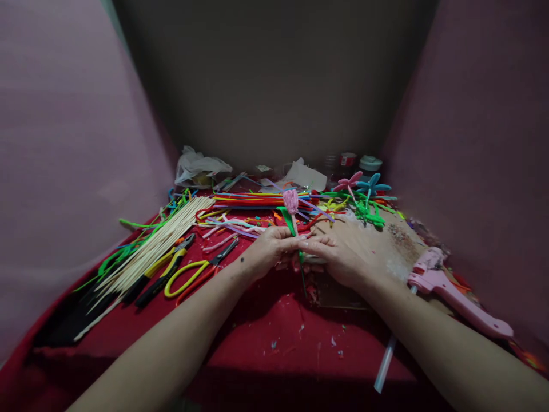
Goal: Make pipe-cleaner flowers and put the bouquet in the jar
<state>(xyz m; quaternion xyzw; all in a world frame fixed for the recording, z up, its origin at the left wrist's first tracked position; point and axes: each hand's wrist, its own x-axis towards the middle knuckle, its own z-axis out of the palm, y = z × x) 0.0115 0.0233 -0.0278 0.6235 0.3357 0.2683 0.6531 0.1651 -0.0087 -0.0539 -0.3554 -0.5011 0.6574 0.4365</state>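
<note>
A pipe-cleaner flower (290, 201) with a pink tulip-shaped head and a green leaf stands upright over the middle of the table. Its stem runs down between my fingers, and a green end pokes out below. My left hand (274, 250) pinches the stem from the left. From the other side my right hand (332, 256) closes its thumb and fingers on the same stem, just under the leaf. The fingertips of both hands meet there and partly hide the stem. Beneath my right hand lies a piece of cardboard (377, 246).
Left are bamboo sticks (158, 246), pliers (169, 266) and scissors (201, 272). Loose pipe cleaners (253, 201) lie behind my hands. A pink glue gun (454, 294) with a protruding glue stick (388, 357) rests right. Pink and blue pipe-cleaner shapes (372, 186) stand at the back, near a plastic bag (199, 166).
</note>
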